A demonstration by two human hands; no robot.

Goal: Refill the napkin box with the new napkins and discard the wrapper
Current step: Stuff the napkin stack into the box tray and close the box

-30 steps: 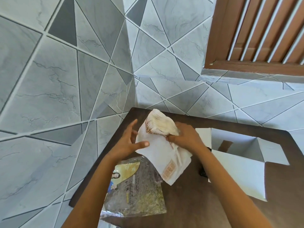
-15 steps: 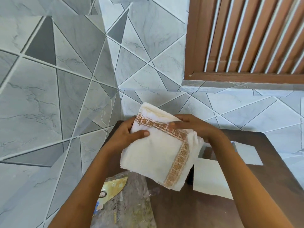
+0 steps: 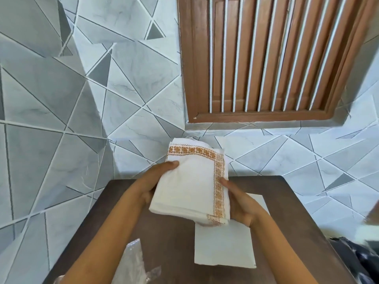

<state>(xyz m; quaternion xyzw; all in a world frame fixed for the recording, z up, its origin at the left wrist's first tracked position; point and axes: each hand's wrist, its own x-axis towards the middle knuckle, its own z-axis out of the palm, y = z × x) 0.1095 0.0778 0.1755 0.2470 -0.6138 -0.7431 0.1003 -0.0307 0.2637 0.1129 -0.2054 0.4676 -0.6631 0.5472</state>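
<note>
I see two bare forearms reaching in from the bottom edge, no sleeves down to where the frame cuts them; the left hand [image 3: 152, 182] and right hand [image 3: 239, 203] carry no rings, watch, bracelet or gloves, nails short and plain

This looks like a room in a home, perhaps a dining or kitchen corner, though which room cannot be told. The walls [image 3: 127, 111] are clad in glossy grey marble-look tiles cut into angular triangles with pale grout. A brown wooden window frame [image 3: 185, 64] with slatted shutters and white vertical bars is set into the wall above a tiled sill. A small dark wooden worktop [image 3: 164, 232] with rounded corners is pushed into the corner.
</note>
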